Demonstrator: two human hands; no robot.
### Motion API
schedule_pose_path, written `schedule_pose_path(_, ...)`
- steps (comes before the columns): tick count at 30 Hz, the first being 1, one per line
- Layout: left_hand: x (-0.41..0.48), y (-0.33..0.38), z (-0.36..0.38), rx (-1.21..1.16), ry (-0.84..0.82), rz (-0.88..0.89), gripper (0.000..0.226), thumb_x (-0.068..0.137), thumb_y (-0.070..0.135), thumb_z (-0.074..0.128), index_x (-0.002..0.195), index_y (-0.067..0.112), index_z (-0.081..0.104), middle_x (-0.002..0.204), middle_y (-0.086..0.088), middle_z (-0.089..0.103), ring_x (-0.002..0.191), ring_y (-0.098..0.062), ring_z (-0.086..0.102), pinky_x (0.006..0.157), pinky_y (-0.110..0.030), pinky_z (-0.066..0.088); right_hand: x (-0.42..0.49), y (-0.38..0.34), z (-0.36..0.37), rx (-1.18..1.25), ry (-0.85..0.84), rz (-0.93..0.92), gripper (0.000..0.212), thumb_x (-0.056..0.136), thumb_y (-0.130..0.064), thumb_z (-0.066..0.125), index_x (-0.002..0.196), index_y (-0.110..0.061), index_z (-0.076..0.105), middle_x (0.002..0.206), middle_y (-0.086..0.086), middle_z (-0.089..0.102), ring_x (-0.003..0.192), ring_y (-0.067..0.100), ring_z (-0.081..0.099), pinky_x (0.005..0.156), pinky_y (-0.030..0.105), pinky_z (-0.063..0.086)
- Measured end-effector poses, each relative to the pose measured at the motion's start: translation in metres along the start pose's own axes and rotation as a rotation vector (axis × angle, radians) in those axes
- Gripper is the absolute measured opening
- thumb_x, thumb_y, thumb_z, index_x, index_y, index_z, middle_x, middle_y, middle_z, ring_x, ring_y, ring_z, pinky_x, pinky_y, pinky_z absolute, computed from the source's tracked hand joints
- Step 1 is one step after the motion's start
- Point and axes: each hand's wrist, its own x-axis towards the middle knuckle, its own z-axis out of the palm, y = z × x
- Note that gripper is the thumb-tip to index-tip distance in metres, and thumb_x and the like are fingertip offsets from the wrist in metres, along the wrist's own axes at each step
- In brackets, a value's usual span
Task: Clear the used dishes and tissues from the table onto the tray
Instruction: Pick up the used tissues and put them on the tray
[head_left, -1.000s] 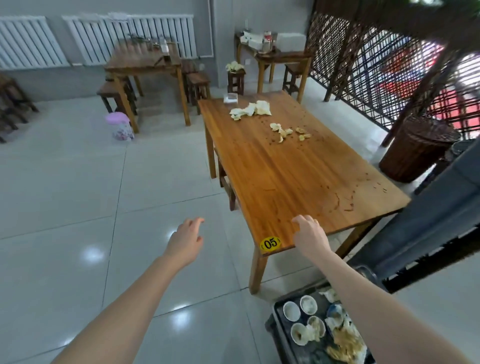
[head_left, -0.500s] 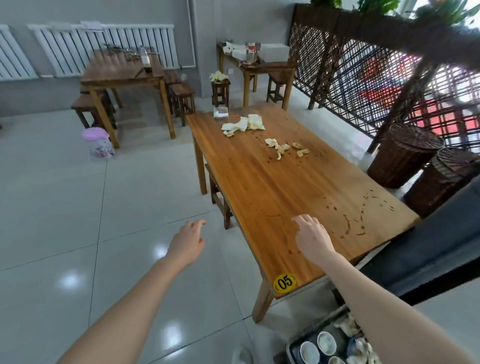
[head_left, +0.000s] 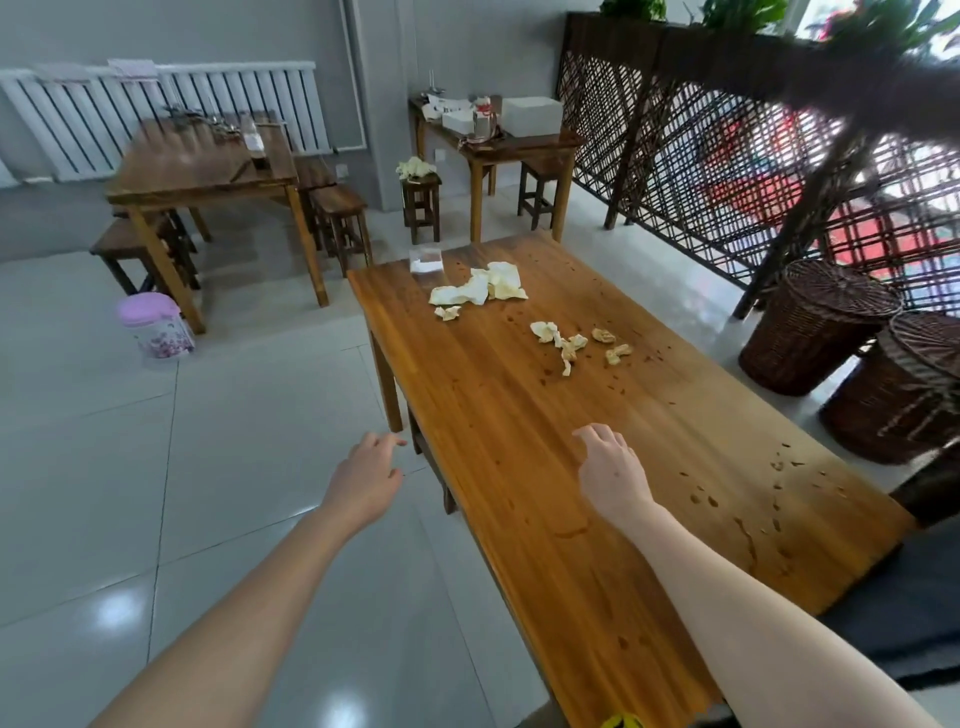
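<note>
1. Table: a long rectangular table of orange-brown wooden planks (head_left: 519, 467) runs from 6 o'clock toward 12 o'clock in the head view. Dark spots and wet marks (head_left: 748, 519) dot its near right part.

2. Left hand (head_left: 366, 480): it hangs over the grey floor tiles, just beside the table's left edge. The fingers are relaxed and point toward 1 o'clock. It holds nothing.

3. Right hand (head_left: 610, 473): it is over the tabletop, palm down, with the fingers loosely curled. It holds nothing. Whether the fingertips touch the wood cannot be told.

4. Task items, all on the far half of the table and well apart from both hands:
- A string of small crumpled yellowish tissues (head_left: 563, 338) lies at 12 o'clock from the right hand, with 2 small wads (head_left: 613, 345) just beside it.
- A larger heap of crumpled white tissues (head_left: 480, 288) lies at 11 o'clock from the right hand and 1 o'clock from the left hand. A small scrap (head_left: 448, 312) lies near it.
- A small clear square container (head_left: 426, 260) stands at the far left corner.

5. Surroundings: 2 dark woven wicker baskets (head_left: 815, 332) stand on the floor at 3 o'clock from the table. A pink lidded bin (head_left: 155, 325) stands at 9 o'clock.
</note>
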Motion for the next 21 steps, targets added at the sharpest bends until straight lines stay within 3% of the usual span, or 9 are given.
schedule_pose_path(7,0.104,-0.037,-0.008,-0.01,-0.078,0.068,0.038,0.096,0.017,0.044,0.133,0.022,0.047,0.13,-0.005,0.045,0.116,-0.021,0.048,0.089,-0.03,0.04,0.071,-0.026,0.031,-0.044,-0.047,0.118,0.046,0.092,0.001,0.046,0.136,-0.012,0.044,0.139,0.005,0.044,0.123,0.026,0.043,0.101,0.036,0.04)
schedule_pose_path(12,0.192,-0.065,-0.03,-0.029,-0.118,0.165,0.037,0.096,0.019,0.047,0.133,0.022,0.046,0.134,-0.005,0.044,0.117,-0.021,0.049,0.094,-0.033,0.043,0.136,-0.066,0.045,0.0,0.005,0.252,0.043,0.091,0.002,0.049,0.132,-0.009,0.046,0.135,0.005,0.046,0.117,0.026,0.047,0.094,0.034,0.045)
schedule_pose_path(21,0.309,-0.062,-0.029,0.024,-0.279,0.361,0.044,0.097,0.02,0.048,0.139,0.025,0.039,0.136,-0.004,0.043,0.115,-0.019,0.049,0.09,-0.033,0.049,0.178,-0.075,0.062,0.01,0.065,0.499,0.047,0.089,0.004,0.049,0.134,-0.01,0.047,0.133,0.007,0.049,0.118,0.026,0.048,0.093,0.036,0.048)
